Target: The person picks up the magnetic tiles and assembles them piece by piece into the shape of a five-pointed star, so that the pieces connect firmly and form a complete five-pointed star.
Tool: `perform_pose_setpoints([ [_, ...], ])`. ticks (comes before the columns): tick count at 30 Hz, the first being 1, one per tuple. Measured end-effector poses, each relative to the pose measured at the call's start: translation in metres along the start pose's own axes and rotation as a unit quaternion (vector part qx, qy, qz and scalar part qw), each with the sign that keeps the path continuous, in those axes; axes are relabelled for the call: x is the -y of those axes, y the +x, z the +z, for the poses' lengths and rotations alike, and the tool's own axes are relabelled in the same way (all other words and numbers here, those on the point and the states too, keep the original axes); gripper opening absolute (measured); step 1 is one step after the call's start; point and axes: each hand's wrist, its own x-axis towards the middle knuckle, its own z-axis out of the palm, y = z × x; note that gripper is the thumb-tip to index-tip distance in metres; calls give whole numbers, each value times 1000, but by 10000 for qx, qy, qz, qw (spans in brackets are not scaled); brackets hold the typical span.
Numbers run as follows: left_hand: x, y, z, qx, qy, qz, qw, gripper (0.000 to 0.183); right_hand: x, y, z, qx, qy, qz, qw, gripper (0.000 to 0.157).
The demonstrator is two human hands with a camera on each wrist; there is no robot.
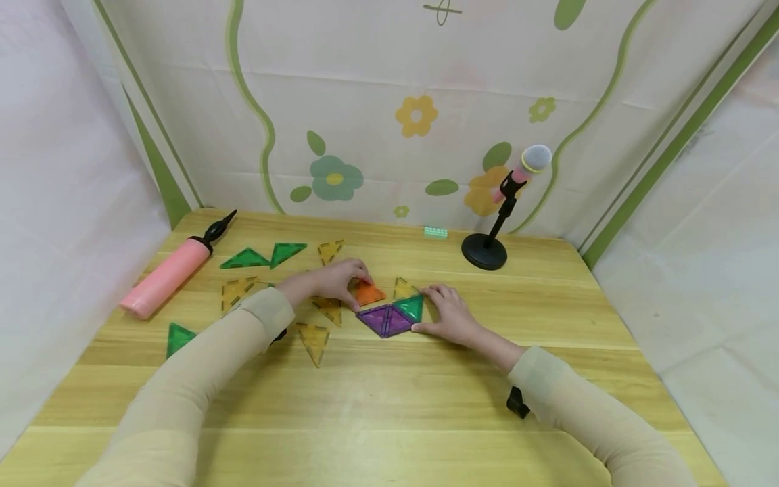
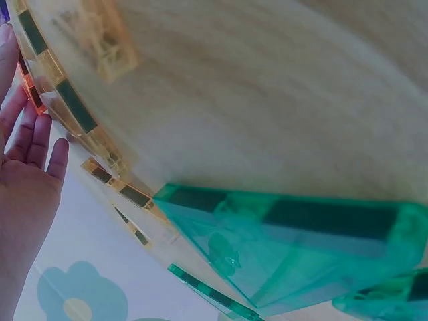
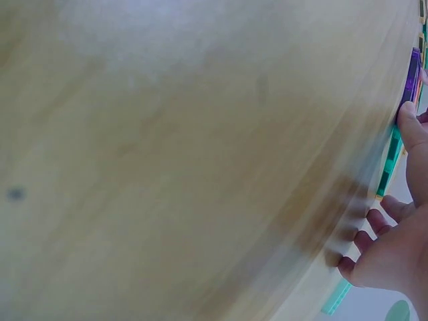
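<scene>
My left hand (image 1: pixel 339 280) holds an orange triangular magnetic tile (image 1: pixel 368 293) with thumb and index finger at its edges. In the left wrist view, this tile (image 2: pixel 31 87) shows edge-on beside the fingers. Two purple triangular tiles (image 1: pixel 385 320) lie side by side below it. Right of them sits a green triangular tile (image 1: pixel 410 308), and a yellow one (image 1: pixel 404 289) lies above that. My right hand (image 1: pixel 449 315) rests at the green tile's outer edge, thumb near the purple corner, index finger at the upper corner. Its other fingers are spread loosely in the right wrist view.
Loose yellow tiles (image 1: pixel 314 341) and green tiles (image 1: pixel 246 258) lie around the left arm. A pink hand pump (image 1: pixel 170 277) lies at the left edge. At the back right stand a toy microphone on a stand (image 1: pixel 485 251) and a mint-coloured toy brick (image 1: pixel 435 232).
</scene>
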Motion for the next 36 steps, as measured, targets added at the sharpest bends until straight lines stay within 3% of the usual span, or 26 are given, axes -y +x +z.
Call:
perform_pose_setpoints([
  [26,-6,-3,0,313,110,133,9994,68,3,2,-2,114,-65,-14,9999,87],
  [36,-6,-27,-18,-206,168,180,9995,71,4,-1,-8,290,-101,-404,9987,80],
])
